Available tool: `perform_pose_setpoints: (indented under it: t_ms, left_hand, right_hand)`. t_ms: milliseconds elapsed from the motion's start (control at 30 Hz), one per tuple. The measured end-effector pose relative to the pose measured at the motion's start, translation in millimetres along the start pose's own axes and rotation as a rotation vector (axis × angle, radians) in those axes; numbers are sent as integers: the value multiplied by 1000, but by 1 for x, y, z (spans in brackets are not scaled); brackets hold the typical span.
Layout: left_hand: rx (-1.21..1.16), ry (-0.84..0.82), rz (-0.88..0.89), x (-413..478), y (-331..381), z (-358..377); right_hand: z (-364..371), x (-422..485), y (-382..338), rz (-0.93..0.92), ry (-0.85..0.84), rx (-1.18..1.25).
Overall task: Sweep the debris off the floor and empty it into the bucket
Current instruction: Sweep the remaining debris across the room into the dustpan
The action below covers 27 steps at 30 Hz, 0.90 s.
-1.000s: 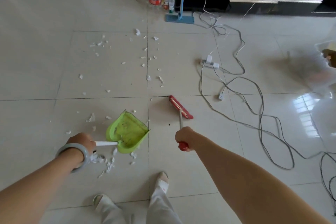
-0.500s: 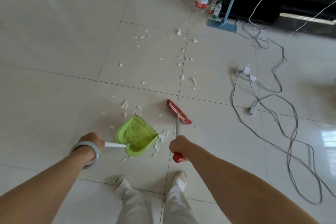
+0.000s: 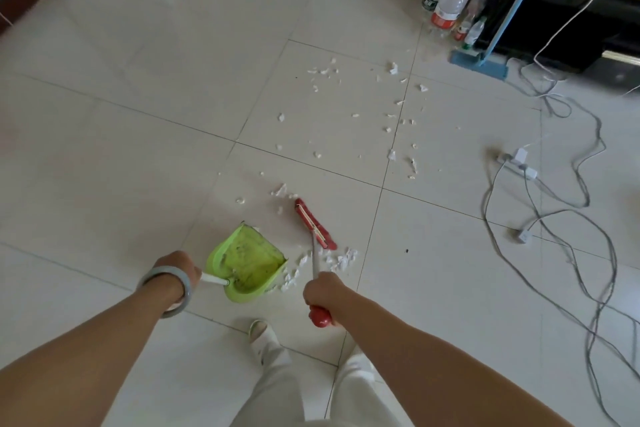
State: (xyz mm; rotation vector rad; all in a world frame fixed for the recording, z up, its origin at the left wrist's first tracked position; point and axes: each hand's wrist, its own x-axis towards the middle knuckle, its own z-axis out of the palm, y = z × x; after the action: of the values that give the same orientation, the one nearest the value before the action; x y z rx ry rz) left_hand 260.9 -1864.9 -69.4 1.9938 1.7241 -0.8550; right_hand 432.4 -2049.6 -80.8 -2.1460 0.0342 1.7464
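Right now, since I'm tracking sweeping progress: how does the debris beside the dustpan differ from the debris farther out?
The near pile beside the dustpan is dense and bunched; the farther debris is scattered in separate bits across several tiles. The near pile lies on the person's side of the red broom head; the farther debris lies beyond it. Both are white scraps on the floor.

A lime-green dustpan [image 3: 246, 260], a red broom [image 3: 314, 228], white debris [image 3: 341, 259], pale cream floor tiles [image 3: 138, 135].

The dustpan [image 3: 247, 262] lies left of my broom [image 3: 315, 224], a scrap pile [image 3: 294, 276] between them, a power strip [image 3: 516, 163] well off right.
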Motion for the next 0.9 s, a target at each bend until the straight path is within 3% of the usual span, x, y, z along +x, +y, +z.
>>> perform_pose_setpoints:
  t_ms: [300, 667, 900]
  left_hand:
    - [-41, -9, -27, -20, 6, 1]
    - [-56, 8, -22, -43, 61, 42]
    - [-28, -25, 51, -48, 72, 45]
  right_hand:
    - [-55, -8, 29, -42, 79, 8]
    - [-195, -2, 113, 161, 297, 28]
    - [-206, -8, 139, 211, 239, 92]
